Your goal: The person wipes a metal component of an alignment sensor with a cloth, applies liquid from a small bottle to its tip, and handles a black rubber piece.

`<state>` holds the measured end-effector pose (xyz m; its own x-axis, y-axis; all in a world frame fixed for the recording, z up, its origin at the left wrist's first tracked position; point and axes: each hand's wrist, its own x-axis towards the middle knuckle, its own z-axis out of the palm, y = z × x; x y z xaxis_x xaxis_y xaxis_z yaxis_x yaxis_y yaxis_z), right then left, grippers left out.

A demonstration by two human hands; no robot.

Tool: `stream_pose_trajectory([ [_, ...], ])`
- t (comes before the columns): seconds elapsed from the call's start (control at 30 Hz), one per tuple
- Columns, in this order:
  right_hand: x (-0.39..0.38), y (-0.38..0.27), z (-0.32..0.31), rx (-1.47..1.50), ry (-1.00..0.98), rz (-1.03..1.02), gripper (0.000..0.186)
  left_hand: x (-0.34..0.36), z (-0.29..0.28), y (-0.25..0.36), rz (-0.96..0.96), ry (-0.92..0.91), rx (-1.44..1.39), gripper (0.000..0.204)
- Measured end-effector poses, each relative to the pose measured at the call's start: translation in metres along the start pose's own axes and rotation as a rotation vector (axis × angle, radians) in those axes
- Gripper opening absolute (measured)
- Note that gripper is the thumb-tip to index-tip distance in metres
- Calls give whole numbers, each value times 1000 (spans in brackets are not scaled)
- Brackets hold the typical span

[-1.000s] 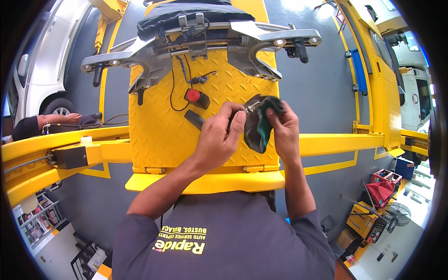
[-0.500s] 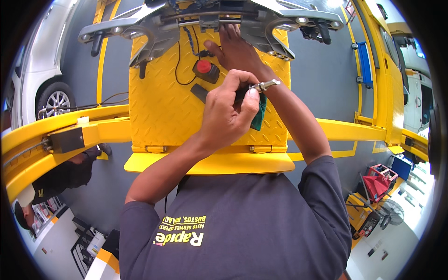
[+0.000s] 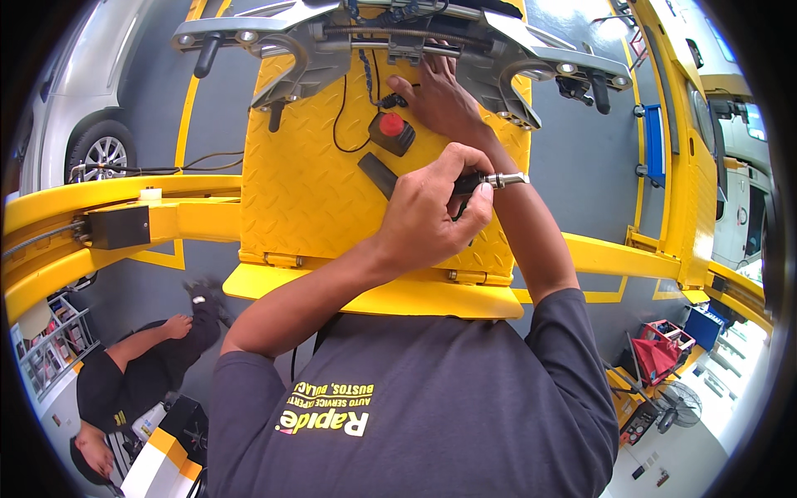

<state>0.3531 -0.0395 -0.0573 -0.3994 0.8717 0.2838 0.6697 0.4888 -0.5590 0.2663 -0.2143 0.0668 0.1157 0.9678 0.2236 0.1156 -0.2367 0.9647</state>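
My left hand (image 3: pixel 440 207) is closed around a black-handled tool with a silver metal tip (image 3: pixel 508 179), held over my right forearm; its exact kind does not show. Reaching farther forward, my right hand (image 3: pixel 444 100) has its fingers stretched out and thumb apart, with the fingertips partly hidden under a grey metal clamp frame (image 3: pixel 353 48) with black pegs. Beside that hand, a dark block with a red round top (image 3: pixel 392 131) sits on the yellow tread plate (image 3: pixel 307 207). A dark flat bar (image 3: pixel 378 173) shows next to my left hand; whether it touches the hand I cannot tell.
Yellow lift beams (image 3: pixel 614 253) run out on both sides. A thin black cable (image 3: pixel 336 116) loops over the plate. At the lower left a person in dark clothes (image 3: pixel 133 365) is near shelves. A white car (image 3: pixel 83 100) stands left; a red tool cart (image 3: pixel 660 344) and fan stand right.
The whole view has shifted, with plate and frame farther right. My left hand has turned slightly, and the green cloth beneath it no longer shows. The person at left shows more fully.
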Motion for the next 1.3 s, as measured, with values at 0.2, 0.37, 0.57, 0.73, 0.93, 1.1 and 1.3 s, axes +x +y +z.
stream_pose_trajectory([
  [0.2, -47, -7, -30, -313, -105, -60, 60, 1, -2, 5, -64, -15, -27, 18],
  [0.37, -85, -2, -50, -420, -72, -189, 48, 1, 5, -5, -121, 19, -219, 16],
  [0.57, -101, -29, -81, -233, -99, -26, 37, 7, -4, 8, -424, -45, -571, 25],
  [0.73, -113, -24, -84, -281, -97, -40, 41, 9, -7, 13, -457, -70, -625, 24],
  [0.93, -117, -30, -86, -327, -5, -77, 25, 9, -11, 16, -452, -117, -616, 24],
  [1.1, -116, -45, -111, -348, 134, -146, 17, 7, -11, 19, -442, -80, -537, 22],
  [1.3, -118, -63, -168, -36, 493, 196, 21, 6, -9, 18, -318, -38, -357, 23],
])
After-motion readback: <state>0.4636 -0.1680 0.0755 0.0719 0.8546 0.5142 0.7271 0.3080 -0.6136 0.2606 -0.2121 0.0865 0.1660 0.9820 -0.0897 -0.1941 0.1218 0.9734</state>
